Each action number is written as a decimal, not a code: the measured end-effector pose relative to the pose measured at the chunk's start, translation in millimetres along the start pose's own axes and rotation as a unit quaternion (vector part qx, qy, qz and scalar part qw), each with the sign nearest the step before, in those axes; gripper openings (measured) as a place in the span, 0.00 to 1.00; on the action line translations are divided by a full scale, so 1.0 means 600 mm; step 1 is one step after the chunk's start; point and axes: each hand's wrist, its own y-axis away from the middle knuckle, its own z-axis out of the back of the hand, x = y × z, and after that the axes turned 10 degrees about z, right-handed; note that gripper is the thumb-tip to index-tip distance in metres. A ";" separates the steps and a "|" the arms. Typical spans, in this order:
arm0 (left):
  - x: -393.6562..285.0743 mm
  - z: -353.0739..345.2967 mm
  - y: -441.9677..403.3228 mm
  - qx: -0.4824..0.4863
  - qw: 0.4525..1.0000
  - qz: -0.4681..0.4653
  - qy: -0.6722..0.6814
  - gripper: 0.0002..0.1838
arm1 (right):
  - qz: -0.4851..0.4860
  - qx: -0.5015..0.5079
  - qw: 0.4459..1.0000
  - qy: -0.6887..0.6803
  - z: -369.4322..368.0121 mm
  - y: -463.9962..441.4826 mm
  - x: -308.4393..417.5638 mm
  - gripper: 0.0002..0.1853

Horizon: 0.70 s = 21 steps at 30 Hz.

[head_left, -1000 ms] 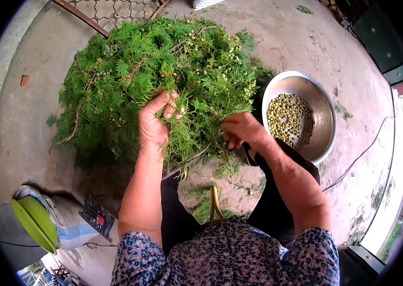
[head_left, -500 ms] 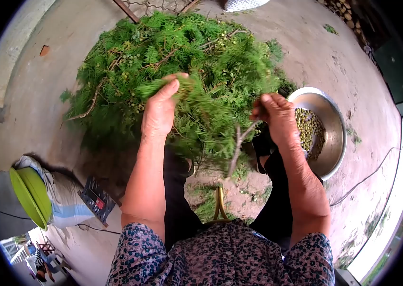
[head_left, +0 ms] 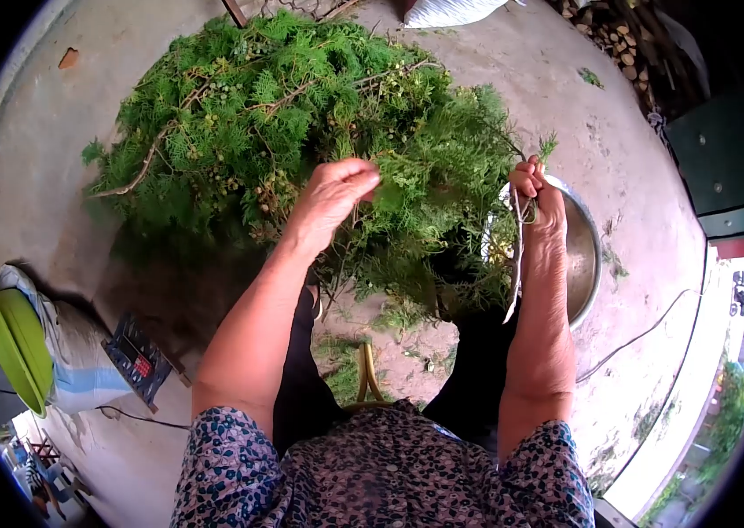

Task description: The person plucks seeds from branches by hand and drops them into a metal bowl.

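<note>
Gripping a branch (head_left: 517, 255) in the right hand (head_left: 544, 201), with fingers curled tightly around it, overlapping the bowl (head_left: 585, 264) in this view; holding the left hand (head_left: 332, 198) partly curled over the leafy pile (head_left: 222, 123), with thumb and fingertips close together; cannot tell whether pinching anything there

Smooth, glossy metal basin (head_left: 585, 255) at right; smooth plastic tub (head_left: 21, 339) at near left; matt, rough concrete floor (head_left: 557, 97); dull wooden branch (head_left: 518, 251), right; matt cloth shirt (head_left: 372, 480), near; rough cut firewood (head_left: 625, 51), far right
</note>
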 end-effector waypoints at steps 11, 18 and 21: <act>-0.021 -0.118 -0.004 0.187 0.903 0.049 0.383 0.28 | -0.012 -0.019 1.000 -0.014 -0.013 0.010 -0.025 0.07; -0.029 -0.081 -0.026 0.016 0.889 0.054 0.454 0.11 | 0.049 0.031 0.982 0.180 -0.012 0.003 -0.009 0.07; -0.023 -0.045 -0.041 0.026 0.869 -0.047 0.493 0.03 | 0.082 0.100 0.959 0.252 -0.008 -0.003 0.008 0.07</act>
